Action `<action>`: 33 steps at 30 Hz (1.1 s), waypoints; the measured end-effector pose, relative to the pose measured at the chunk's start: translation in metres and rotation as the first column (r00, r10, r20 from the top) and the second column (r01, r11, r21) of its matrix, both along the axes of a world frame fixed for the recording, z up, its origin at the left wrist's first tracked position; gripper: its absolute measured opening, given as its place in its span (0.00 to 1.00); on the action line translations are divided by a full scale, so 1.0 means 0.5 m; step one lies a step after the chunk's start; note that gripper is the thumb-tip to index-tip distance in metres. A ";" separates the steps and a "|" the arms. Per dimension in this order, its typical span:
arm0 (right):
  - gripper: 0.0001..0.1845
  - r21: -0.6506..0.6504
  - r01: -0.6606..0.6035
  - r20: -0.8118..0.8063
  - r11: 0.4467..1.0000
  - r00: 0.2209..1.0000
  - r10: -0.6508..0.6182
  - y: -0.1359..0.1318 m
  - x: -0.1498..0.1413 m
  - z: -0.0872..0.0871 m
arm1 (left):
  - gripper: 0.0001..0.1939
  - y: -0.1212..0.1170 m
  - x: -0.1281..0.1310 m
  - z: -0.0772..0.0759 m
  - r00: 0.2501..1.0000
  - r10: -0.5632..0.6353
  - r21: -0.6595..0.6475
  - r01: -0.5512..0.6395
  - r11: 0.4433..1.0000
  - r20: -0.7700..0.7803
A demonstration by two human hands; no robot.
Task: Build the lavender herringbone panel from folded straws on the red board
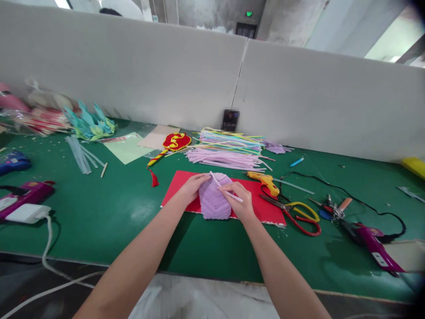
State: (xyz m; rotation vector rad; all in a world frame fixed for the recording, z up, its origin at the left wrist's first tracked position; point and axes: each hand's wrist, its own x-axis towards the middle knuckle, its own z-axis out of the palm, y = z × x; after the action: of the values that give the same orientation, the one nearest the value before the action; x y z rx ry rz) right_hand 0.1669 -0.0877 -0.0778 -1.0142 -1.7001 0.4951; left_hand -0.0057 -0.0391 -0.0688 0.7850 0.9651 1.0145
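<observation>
Along the near side of the green counter (133,235), a bare stretch lies between the forearms, and just beyond it stands the lilac piece (215,204), its lower edge overlapping the front of a red board (265,209); whether it rests there or is lifted slightly is hard to tell. The left hand (195,185) has a narrow grip on the upper left rim of the piece, fingertips beside the top end of a pale strip (214,178) — whether they pinch that end too, I cannot tell. The right hand (240,198) has its grip closed on the same strip, which slants across the upper face with its tail poking out past the fingers. Work on this face looks well advanced: fuzzy rows cover the lower and middle parts in a neat V pattern. What seems left is at the top, where the strip's tail is loose and the strip itself does not yet lie flush with the rows; the back is hidden. Right of the piece, scissors (289,208) lie partly on the board, and a yellow glue gun (265,181) sits near its back edge, both out of the hands. Farther back, a thick pile of fuzzy stems (227,153) — many of them lilac — remains unused, near a red-and-yellow fan-shaped piece (177,141), and behind everything rises a pale partition (149,75).
</observation>
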 end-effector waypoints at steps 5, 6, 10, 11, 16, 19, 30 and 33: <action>0.05 0.025 -0.048 0.037 0.999 0.998 0.047 -0.001 0.001 0.004 | 0.12 0.000 0.003 0.007 0.997 0.077 -0.047 -0.076 0.996 0.006; 0.05 0.027 -0.054 0.037 0.998 0.998 0.053 -0.001 0.001 0.005 | 0.12 0.000 0.004 0.007 0.996 0.092 -0.053 -0.092 0.994 0.005; 0.05 0.005 -0.071 0.047 0.997 0.996 0.071 -0.001 0.003 0.008 | 0.10 0.000 0.004 0.009 0.993 0.122 -0.075 -0.121 0.990 0.005; 0.05 -0.008 -0.069 0.052 0.998 0.996 0.069 -0.001 0.004 0.008 | 0.10 0.000 0.003 0.009 0.993 0.120 -0.079 -0.119 0.990 0.008; 0.05 -0.070 -0.027 0.072 0.997 0.997 0.032 -0.001 0.011 0.009 | 0.13 0.002 0.000 0.004 0.996 0.088 -0.085 -0.086 0.993 0.024; 0.05 -0.084 -0.008 0.071 0.996 0.997 0.014 0.000 0.015 0.008 | 0.12 0.005 -0.003 -0.003 0.997 0.067 -0.082 -0.065 0.995 0.029; 0.04 0.059 0.018 0.191 0.998 0.981 -0.029 0.007 0.016 0.018 | 0.17 -0.001 -0.002 0.002 0.999 0.032 0.043 -0.031 0.999 -0.035; 0.04 0.066 0.025 0.190 0.998 0.981 -0.037 0.006 0.015 0.019 | 0.21 -0.006 0.001 0.001 0.996 0.028 0.089 -0.020 0.996 -0.086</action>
State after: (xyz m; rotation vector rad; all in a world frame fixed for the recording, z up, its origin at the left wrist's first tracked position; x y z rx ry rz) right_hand 0.1743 -0.0849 -0.0683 -1.0685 -1.8542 0.3301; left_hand -0.0052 -0.0420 -0.0683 0.8985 1.0117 1.0566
